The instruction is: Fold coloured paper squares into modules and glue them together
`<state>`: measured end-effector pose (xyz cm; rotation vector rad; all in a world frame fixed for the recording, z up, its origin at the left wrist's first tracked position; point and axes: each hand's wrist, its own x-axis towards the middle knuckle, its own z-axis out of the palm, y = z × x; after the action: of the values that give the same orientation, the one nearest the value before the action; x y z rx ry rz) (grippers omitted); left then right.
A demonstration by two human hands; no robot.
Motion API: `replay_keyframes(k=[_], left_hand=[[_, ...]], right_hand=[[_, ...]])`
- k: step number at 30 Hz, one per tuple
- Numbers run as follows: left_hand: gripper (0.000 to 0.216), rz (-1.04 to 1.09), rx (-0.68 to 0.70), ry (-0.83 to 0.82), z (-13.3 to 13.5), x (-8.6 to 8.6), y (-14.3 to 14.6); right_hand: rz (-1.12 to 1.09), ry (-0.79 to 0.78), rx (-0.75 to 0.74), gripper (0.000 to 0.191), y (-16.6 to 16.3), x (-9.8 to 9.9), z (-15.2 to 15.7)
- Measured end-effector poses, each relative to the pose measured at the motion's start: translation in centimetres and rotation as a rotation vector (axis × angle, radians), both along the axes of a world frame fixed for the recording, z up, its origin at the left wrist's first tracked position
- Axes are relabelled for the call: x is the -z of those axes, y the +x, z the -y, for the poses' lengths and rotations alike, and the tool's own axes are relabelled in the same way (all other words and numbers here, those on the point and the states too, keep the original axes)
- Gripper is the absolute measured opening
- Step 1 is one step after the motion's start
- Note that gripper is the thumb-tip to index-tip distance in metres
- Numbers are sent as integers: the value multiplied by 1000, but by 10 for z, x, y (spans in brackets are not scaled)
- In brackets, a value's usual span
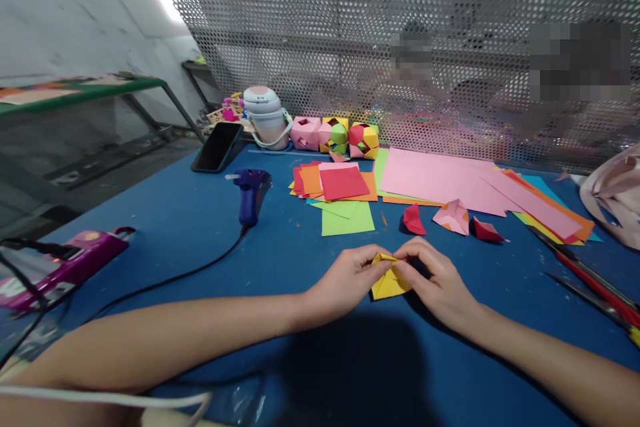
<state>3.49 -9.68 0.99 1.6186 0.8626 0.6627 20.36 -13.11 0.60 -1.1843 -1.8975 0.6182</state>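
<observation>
A small folded piece of yellow paper (389, 285) is pinched between my two hands, just above the blue table. My left hand (345, 280) grips its upper left part between thumb and fingers. On the other side, my right hand (440, 280) holds the upper right edge the same way. Creases and a folded flap show on the paper's face. Beyond my hands lie a red folded piece (413, 219), a pink and orange folded piece (453, 217) and another red folded piece (487, 231).
Square paper sheets (345, 183) are stacked ahead, beside large pink sheets (435, 180). Folded paper balls (364, 140) and a bottle (265, 117) line the mesh panel. At left are a phone (218, 147), a blue glue gun (249, 197) and a purple power strip (70, 267); scissors (595, 293) lie right.
</observation>
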Motion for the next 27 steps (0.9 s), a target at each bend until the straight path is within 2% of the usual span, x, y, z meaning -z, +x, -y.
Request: replay_keyframes(k=[10,20,27], left_hand=[[21,78,21,-118,2,0,2],[27,-39,30,74,1,0,-1],[27,-77,45,132,2,-2,-1]], right_hand=[[-11,62,35,7,0,2,0],[7,104,28,7,1,2,0],[15,102,50,4,0,1,1]])
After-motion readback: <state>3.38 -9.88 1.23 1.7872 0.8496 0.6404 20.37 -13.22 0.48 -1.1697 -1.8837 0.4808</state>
